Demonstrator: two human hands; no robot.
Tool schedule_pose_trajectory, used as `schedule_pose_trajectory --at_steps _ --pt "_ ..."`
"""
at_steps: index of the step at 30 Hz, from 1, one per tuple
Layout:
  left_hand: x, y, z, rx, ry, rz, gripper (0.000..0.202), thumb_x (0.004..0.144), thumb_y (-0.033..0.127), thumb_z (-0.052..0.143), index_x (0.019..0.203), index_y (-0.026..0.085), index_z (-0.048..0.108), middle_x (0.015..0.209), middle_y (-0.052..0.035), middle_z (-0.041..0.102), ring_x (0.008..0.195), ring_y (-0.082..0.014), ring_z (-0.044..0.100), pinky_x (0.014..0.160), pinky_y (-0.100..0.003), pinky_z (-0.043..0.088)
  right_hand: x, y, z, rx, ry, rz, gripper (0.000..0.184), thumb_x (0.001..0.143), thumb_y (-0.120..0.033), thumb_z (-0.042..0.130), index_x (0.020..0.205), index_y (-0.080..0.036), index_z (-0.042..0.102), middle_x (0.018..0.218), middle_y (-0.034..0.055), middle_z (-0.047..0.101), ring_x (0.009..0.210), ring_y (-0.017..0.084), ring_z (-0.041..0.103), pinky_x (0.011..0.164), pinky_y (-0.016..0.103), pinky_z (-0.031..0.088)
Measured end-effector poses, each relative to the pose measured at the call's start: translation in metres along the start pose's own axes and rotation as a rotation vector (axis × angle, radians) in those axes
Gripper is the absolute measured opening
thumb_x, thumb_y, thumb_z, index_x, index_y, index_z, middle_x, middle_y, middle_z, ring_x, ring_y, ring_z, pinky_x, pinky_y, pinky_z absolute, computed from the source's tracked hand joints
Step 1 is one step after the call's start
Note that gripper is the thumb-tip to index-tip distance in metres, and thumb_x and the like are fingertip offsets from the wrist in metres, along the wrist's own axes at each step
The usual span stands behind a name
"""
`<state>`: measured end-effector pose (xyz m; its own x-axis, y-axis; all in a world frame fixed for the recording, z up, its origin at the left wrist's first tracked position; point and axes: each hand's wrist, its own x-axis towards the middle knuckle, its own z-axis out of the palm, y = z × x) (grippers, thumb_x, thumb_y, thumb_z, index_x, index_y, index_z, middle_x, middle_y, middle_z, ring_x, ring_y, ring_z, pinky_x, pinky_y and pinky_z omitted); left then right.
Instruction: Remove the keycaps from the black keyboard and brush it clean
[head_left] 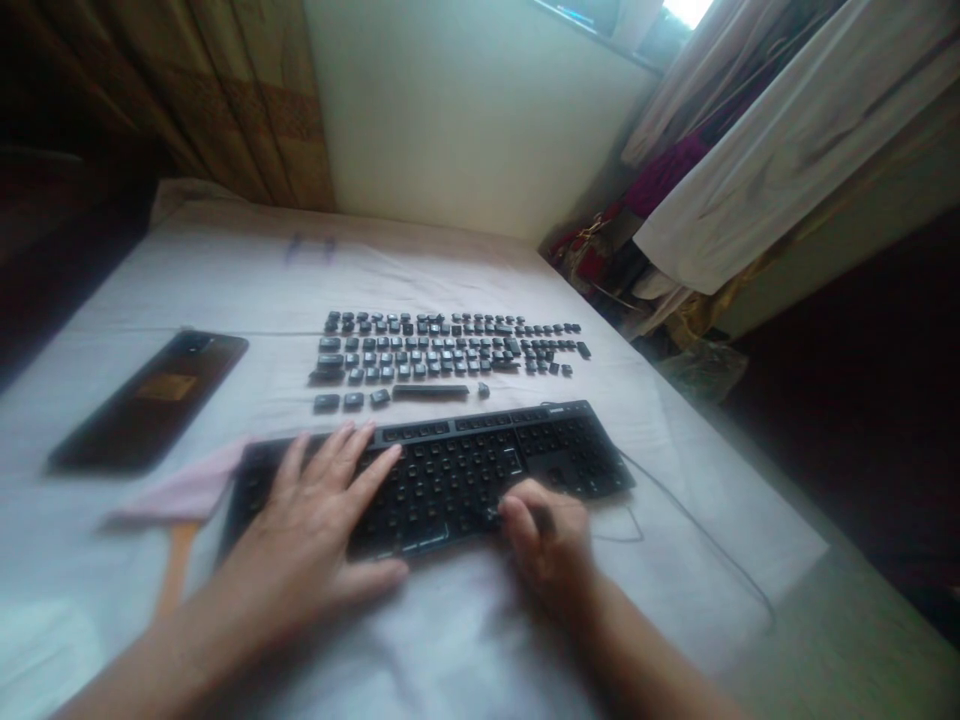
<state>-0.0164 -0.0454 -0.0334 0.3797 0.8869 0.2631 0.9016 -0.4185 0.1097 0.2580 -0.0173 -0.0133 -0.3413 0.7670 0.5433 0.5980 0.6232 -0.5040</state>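
A black keyboard [442, 480] with its keycaps off lies on the white cloth in front of me. My left hand [319, 510] rests flat across its left part, fingers spread, the thumb along the front edge. At the front edge right of the middle, my right hand [551, 540] is closed in a pinch around a small dark tool [542, 518]; its kind is unclear. The tool's tip area by my fingertips is blurred against the key bed. Beyond the keyboard, loose black keycaps [450, 355] lie in rows, with a long spacebar [431, 391] nearest.
A dark phone [154, 400] lies on the left. A pink cloth [187, 485] and an orange strip [178, 565] are partly under the keyboard's left end. The keyboard's cable [697, 520] runs off to the right. Clothes [750, 180] hang beyond the right edge.
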Motion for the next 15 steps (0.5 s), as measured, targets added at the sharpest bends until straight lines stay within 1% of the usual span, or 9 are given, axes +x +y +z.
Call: schedule_pose_trajectory --at_steps 4,7,9,11,13,15 --pt "0.0007 0.0004 -0.0007 -0.009 0.001 -0.003 0.102 0.073 0.070 0.071 0.157 0.028 0.032 0.163 -0.0173 0.034 0.150 -0.0402 0.032 0.122 -0.062 0.019 -0.0009 0.0003 -0.0005 0.022 0.017 0.024 0.033 0.097 -0.021 0.045 0.065 -0.023 0.053 0.051 -0.0016 0.057 0.043 0.012 0.051 0.047 0.025 0.038" --pt "0.0010 0.0004 -0.0006 -0.024 -0.003 -0.016 0.101 0.073 0.071 0.070 0.157 0.029 0.033 0.163 -0.0154 0.035 0.149 -0.0407 0.033 0.123 -0.062 0.017 -0.0014 -0.0002 0.0005 0.045 0.030 0.065 0.037 0.100 -0.028 0.045 0.064 -0.023 0.054 0.050 -0.0013 0.057 0.042 0.012 0.052 0.045 0.025 0.040" --pt "0.0010 0.0002 0.0000 -0.032 0.000 -0.019 0.100 0.073 0.071 0.069 0.156 0.029 0.034 0.163 -0.0144 0.035 0.149 -0.0407 0.033 0.123 -0.061 0.016 -0.0022 -0.0004 0.0024 0.076 0.082 0.149 0.043 0.104 -0.033 0.038 0.065 -0.023 0.054 0.047 -0.0023 0.055 0.039 0.012 0.051 0.042 0.023 0.040" --pt "0.0006 -0.0003 0.0012 -0.033 0.001 -0.019 0.100 0.072 0.071 0.070 0.156 0.029 0.034 0.164 -0.0138 0.034 0.149 -0.0406 0.032 0.123 -0.061 0.016 -0.0031 -0.0001 0.0050 0.152 0.153 0.288 0.048 0.106 -0.041 0.035 0.065 -0.023 0.054 0.044 -0.0035 0.053 0.036 0.011 0.049 0.039 0.022 0.039" --pt "-0.0001 -0.0013 0.0026 -0.029 -0.001 -0.016 0.101 0.072 0.071 0.070 0.156 0.029 0.034 0.165 -0.0141 0.032 0.149 -0.0409 0.032 0.123 -0.061 0.017 -0.0035 0.0007 0.0067 0.253 0.201 0.414 0.050 0.105 -0.050 0.039 0.065 -0.022 0.054 0.043 -0.0040 0.052 0.035 0.011 0.049 0.037 0.022 0.038" --pt "-0.0009 -0.0027 0.0035 -0.017 -0.002 -0.009 0.102 0.072 0.072 0.070 0.157 0.029 0.033 0.165 -0.0153 0.031 0.149 -0.0413 0.034 0.122 -0.062 0.019 -0.0032 0.0011 0.0064 0.319 0.202 0.461 0.051 0.102 -0.054 0.043 0.065 -0.022 0.055 0.044 -0.0035 0.053 0.036 0.011 0.050 0.037 0.022 0.039"
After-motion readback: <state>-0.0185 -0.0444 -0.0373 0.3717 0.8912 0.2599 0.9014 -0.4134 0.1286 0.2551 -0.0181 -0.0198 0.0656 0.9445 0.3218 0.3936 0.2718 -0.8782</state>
